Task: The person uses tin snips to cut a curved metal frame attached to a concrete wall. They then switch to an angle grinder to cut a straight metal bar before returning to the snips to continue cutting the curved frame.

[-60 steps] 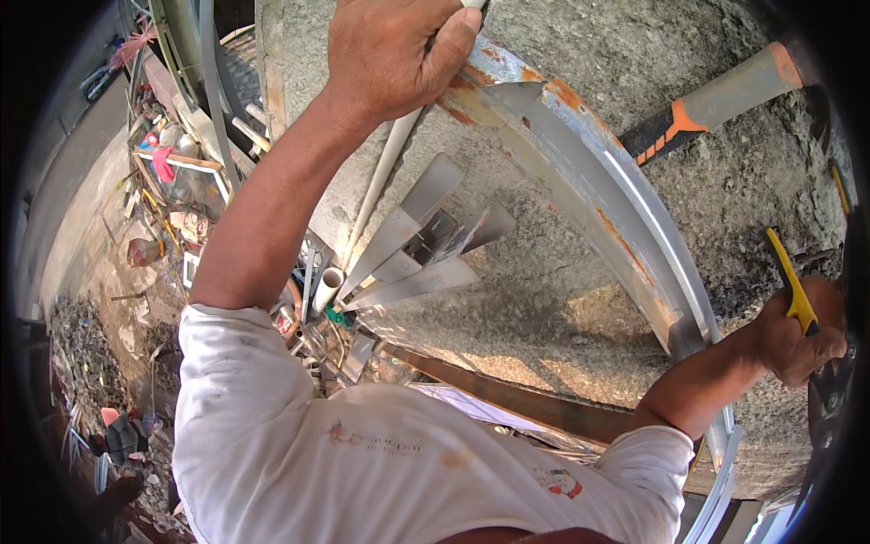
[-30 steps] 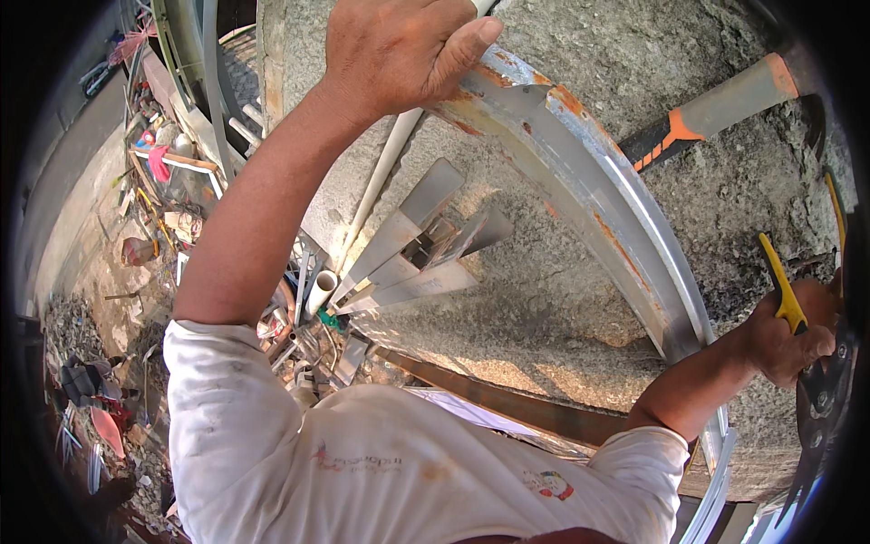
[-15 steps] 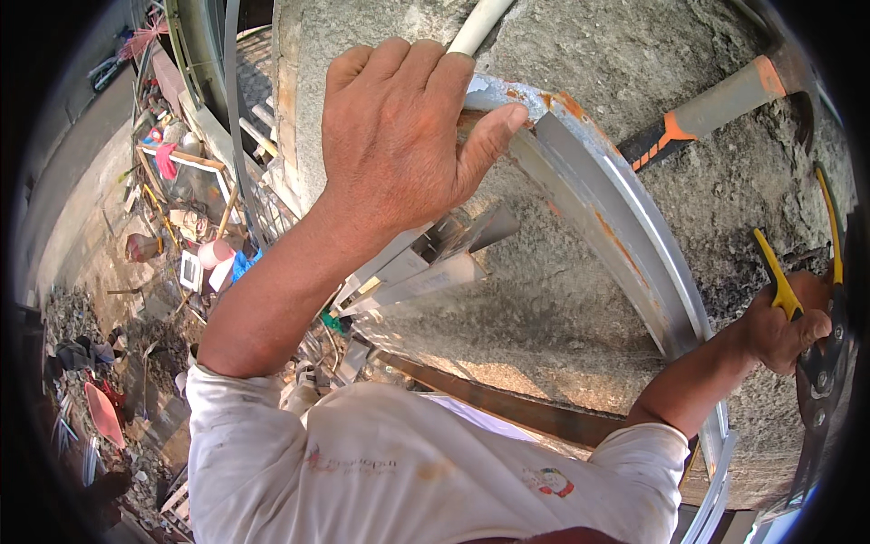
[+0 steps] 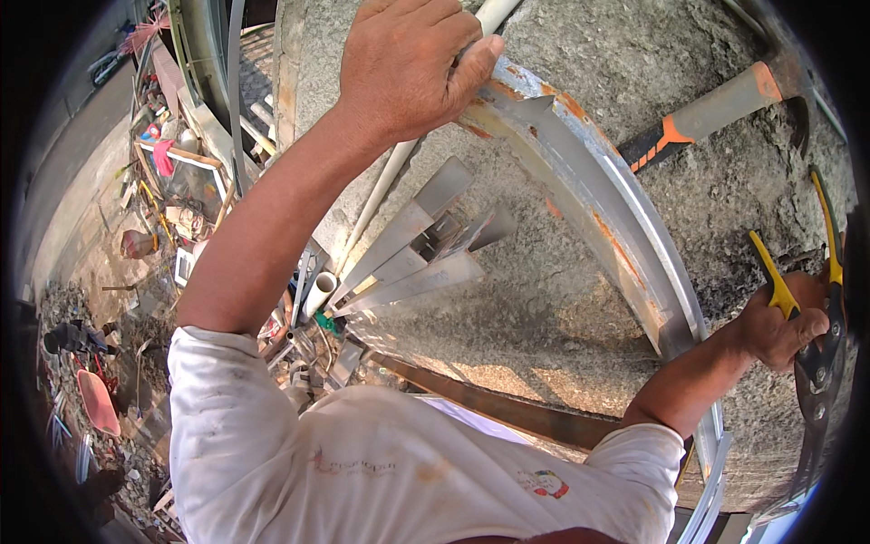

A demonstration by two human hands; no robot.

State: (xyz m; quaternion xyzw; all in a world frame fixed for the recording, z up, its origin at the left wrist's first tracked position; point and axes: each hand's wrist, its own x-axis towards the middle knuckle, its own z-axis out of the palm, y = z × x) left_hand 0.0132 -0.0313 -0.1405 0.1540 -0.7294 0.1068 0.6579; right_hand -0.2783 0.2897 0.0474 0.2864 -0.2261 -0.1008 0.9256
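My left hand [image 4: 412, 68] is closed on the white pipe [image 4: 396, 163] near the upper end of a rust-spotted metal channel [image 4: 603, 218], which runs down toward my right arm. At the far right, my right hand [image 4: 784, 322] grips large snips with black-and-yellow handles [image 4: 770, 267], the handles spread apart; their dark jaws reach downward. Above the channel, a hammer with a grey-and-orange handle [image 4: 716, 104] lies on rough concrete [image 4: 589, 41]. Several flat metal strips [image 4: 399, 254] stand fanned out below my left hand, beside an open white pipe end [image 4: 322, 288].
Past the concrete's left edge, cluttered ground [image 4: 136, 299] below holds scrap, a pink basin [image 4: 98, 399], frames and a red cloth [image 4: 163, 159]. Upright metal strips [image 4: 236, 109] line the upper left. A rusty brown beam [image 4: 489, 399] crosses just beyond my chest.
My left hand dropped lower half a second ago and is back up at the channel's top now. The snips and my right hand have shifted slightly left over two seconds.
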